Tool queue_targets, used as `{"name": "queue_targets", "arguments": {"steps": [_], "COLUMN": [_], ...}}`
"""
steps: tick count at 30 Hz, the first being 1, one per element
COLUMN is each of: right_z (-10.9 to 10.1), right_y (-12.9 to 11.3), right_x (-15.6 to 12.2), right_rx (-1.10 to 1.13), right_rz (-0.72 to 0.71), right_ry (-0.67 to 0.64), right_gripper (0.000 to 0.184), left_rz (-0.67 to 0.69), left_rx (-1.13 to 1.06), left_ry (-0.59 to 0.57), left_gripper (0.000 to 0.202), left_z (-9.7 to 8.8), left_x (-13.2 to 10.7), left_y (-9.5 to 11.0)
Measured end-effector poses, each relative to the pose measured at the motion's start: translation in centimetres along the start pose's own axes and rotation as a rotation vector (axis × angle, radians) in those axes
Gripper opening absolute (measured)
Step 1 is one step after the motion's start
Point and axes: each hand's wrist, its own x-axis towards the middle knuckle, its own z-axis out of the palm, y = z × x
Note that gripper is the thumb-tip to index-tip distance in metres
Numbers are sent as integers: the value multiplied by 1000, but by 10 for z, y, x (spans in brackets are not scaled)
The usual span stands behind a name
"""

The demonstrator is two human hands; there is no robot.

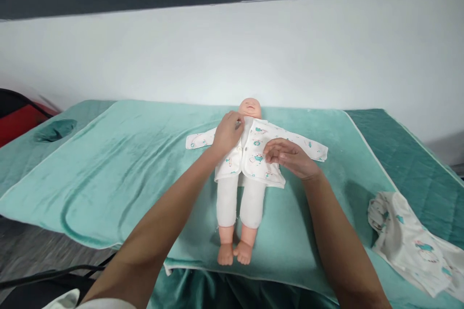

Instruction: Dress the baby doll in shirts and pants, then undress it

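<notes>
Both forearms (163, 222) are bare (one white sleeve (108, 304) shows).

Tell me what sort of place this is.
Possibly a massage or baby-care room: there is a padded bed with what looks like a face hole, a green cover over it, and a doll in a printed jacket.

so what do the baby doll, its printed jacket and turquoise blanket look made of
Baby doll: likely vinyl head and feet, smooth with moulded toes; legs seem matte white cloth.
Printed jacket: probably matte cotton, softly draped.
Turquoise blanket: velvety plush, perhaps polyester, soft sheen along folds.
</notes>
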Motion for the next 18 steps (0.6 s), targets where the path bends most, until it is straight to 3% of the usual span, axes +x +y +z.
{"name": "queue_targets", "arguments": {"steps": [5,7,9,12,15,18], "right_z": [7,9,11,18,28,40], "right_y": [1,6,12,23,34,45], "right_x": [-1,-3,-9,-25,-49,-73], "right_rx": [28,32,13,-118,-327,-540], "right_rz": [36,53,62,79,59,21], "right_ry": [194,251,316,389,412,476], "right_gripper": [38,35,29,25,31,35], "left_rz": [-184,-317,-413,-369,-282,-289], "left_rx": [-180,-281,-359,-282,-108,-14], "left_ry": [165,141,20,-112,-150,-182], "left_gripper": [18,19,18,25,36,32], "left_z": [-8,-12,-17,-25,-30,-32], "left_x": [-79,-108,-131,-153,-167,-175], "left_y": [-13,-20,-26,-29,-26,-23]}}
